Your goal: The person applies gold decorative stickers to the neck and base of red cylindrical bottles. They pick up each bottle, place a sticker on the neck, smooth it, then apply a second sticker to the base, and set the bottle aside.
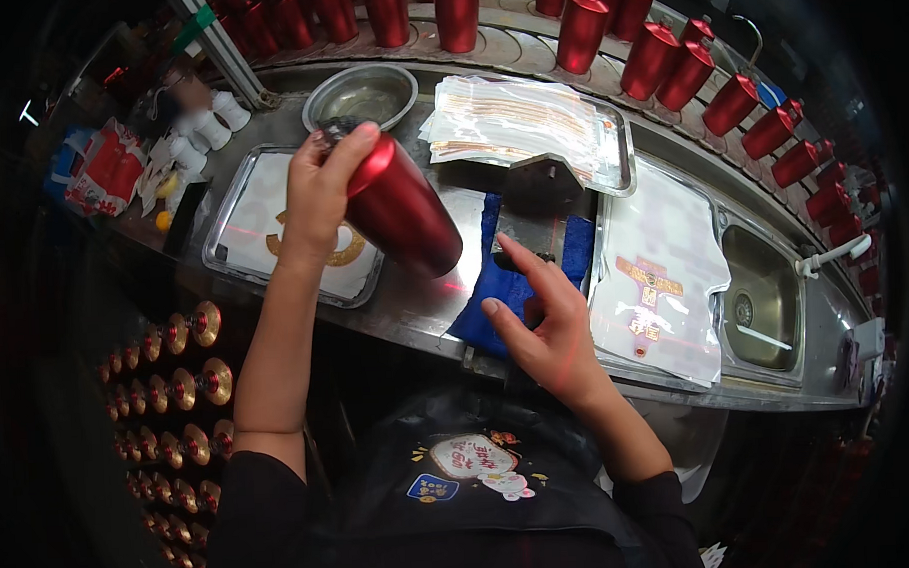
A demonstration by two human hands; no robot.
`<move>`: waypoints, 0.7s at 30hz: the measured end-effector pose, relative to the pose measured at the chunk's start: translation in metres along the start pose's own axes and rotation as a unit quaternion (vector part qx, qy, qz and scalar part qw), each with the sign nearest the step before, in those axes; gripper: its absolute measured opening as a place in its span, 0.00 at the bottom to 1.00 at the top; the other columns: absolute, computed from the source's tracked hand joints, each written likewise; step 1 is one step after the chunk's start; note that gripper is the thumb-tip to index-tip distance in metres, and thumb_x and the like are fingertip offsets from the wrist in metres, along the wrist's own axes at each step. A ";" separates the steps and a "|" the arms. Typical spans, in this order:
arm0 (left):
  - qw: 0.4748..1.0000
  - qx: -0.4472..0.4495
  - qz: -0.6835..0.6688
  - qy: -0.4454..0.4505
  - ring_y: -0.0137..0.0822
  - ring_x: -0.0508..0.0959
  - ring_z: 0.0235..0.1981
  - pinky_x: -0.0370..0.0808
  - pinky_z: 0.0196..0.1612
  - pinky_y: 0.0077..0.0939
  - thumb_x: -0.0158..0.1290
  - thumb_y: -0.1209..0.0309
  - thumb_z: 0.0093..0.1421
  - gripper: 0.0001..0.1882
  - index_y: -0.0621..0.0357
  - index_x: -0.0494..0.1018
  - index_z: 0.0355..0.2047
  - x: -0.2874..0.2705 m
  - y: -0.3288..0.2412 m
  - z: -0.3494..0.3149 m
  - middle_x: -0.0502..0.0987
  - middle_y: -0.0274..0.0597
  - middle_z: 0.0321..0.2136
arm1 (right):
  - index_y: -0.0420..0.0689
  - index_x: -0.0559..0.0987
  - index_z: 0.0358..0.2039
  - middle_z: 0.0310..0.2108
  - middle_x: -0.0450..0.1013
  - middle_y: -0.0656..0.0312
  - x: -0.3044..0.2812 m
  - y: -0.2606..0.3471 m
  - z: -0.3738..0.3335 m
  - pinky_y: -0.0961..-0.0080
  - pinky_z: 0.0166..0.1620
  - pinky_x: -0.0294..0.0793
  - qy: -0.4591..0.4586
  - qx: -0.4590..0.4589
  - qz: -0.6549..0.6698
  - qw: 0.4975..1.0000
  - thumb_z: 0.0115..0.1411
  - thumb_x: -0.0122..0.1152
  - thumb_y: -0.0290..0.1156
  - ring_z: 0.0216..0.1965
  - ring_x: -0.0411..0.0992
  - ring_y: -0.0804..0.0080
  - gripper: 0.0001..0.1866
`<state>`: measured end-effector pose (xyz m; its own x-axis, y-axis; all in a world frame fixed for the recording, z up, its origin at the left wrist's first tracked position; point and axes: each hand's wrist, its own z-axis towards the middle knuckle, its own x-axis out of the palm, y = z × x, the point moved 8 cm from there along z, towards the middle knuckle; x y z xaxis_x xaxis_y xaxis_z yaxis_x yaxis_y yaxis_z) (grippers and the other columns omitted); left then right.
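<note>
A glossy red bottle (pixel 400 208) is gripped near its neck by my left hand (pixel 323 193). It hangs tilted over the metal counter, its base toward the lower right. My right hand (pixel 548 326) is empty, thumb and fingers apart, above a blue cloth (pixel 573 248) draped around a dark metal fixture (pixel 539 186). Below the bottle and to its left lies a metal tray (pixel 235 260) holding a pale sheet with a gold ring-shaped print. Right of my right hand is a stack of printed clear sheets (pixel 656 307).
Red bottles (pixel 655 62) stand in a curved row along the conveyor (pixel 511 37) behind the counter. A metal bowl (pixel 372 84) and a tray of label sheets (pixel 509 112) are at the back. The sink (pixel 754 264) is at right; gold-rimmed red pieces (pixel 216 380) fill a rack at lower left.
</note>
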<state>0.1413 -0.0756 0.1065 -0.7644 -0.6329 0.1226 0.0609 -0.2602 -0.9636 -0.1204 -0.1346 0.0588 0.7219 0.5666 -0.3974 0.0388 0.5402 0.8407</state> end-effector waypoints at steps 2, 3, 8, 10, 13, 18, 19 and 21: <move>0.994 0.013 0.102 -0.023 0.23 0.77 0.31 0.74 0.37 0.20 0.63 0.61 0.63 0.16 0.63 0.79 0.37 0.019 0.008 -0.005 0.82 0.33 0.31 | 0.46 0.66 0.70 0.28 0.64 0.61 0.017 0.012 0.006 0.76 0.26 0.64 0.004 -0.046 -0.052 0.998 0.56 0.71 0.31 0.23 0.63 0.74 0.41; 0.990 0.023 0.136 -0.039 0.26 0.76 0.30 0.75 0.37 0.25 0.65 0.56 0.61 0.20 0.65 0.78 0.35 0.025 0.012 -0.010 0.82 0.40 0.30 | 0.46 0.63 0.71 0.32 0.67 0.56 0.030 0.013 0.007 0.69 0.29 0.69 0.032 -0.032 -0.043 0.998 0.56 0.70 0.32 0.25 0.67 0.64 0.43; 0.958 0.049 0.279 -0.044 0.45 0.79 0.32 0.76 0.40 0.35 0.65 0.48 0.58 0.30 0.68 0.73 0.33 0.044 0.010 -0.031 0.79 0.54 0.30 | 0.39 0.51 0.74 0.38 0.66 0.48 0.054 0.017 0.014 0.64 0.31 0.75 0.031 -0.039 -0.102 0.994 0.55 0.71 0.34 0.29 0.72 0.54 0.53; 0.964 0.061 0.257 -0.022 0.49 0.80 0.39 0.76 0.43 0.39 0.64 0.50 0.61 0.30 0.69 0.70 0.40 0.053 0.007 -0.046 0.78 0.60 0.38 | 0.38 0.50 0.74 0.38 0.66 0.48 0.049 0.009 0.020 0.64 0.32 0.75 0.012 -0.026 -0.089 0.996 0.54 0.72 0.35 0.31 0.73 0.54 0.54; 0.987 0.045 0.154 0.028 0.51 0.76 0.51 0.71 0.56 0.40 0.59 0.64 0.64 0.28 0.72 0.59 0.52 0.058 0.006 -0.081 0.71 0.70 0.50 | 0.36 0.50 0.73 0.48 0.68 0.43 0.047 -0.011 0.035 0.62 0.43 0.75 0.031 0.027 -0.040 0.998 0.51 0.75 0.36 0.41 0.74 0.49 0.56; 0.991 0.083 0.101 0.034 0.55 0.62 0.69 0.61 0.68 0.42 0.53 0.77 0.64 0.28 0.74 0.50 0.56 0.063 0.003 -0.128 0.56 0.80 0.66 | 0.41 0.64 0.63 0.54 0.75 0.53 0.034 -0.026 0.067 0.66 0.60 0.71 0.015 0.027 0.028 0.999 0.38 0.86 0.39 0.55 0.75 0.62 0.53; 0.986 0.099 0.133 0.024 0.54 0.64 0.69 0.65 0.66 0.41 0.53 0.77 0.65 0.23 0.75 0.53 0.52 0.059 0.000 -0.134 0.60 0.81 0.64 | 0.41 0.65 0.62 0.54 0.74 0.54 0.033 -0.026 0.070 0.66 0.60 0.72 0.030 0.028 0.034 0.999 0.38 0.86 0.38 0.55 0.75 0.63 0.52; 0.998 -0.008 0.062 0.014 0.50 0.66 0.68 0.65 0.67 0.39 0.50 0.79 0.66 0.25 0.74 0.52 0.59 0.043 0.019 -0.133 0.64 0.74 0.64 | 0.41 0.67 0.60 0.54 0.74 0.56 0.033 -0.027 0.079 0.68 0.60 0.72 0.057 0.026 0.051 0.997 0.38 0.85 0.35 0.55 0.74 0.65 0.50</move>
<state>0.0239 -0.0103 0.0622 -0.7693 -0.6388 -0.0035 0.1451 -0.1694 -0.9748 -0.0437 -0.1796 0.0520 0.6407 0.6861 -0.3447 0.0072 0.4436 0.8962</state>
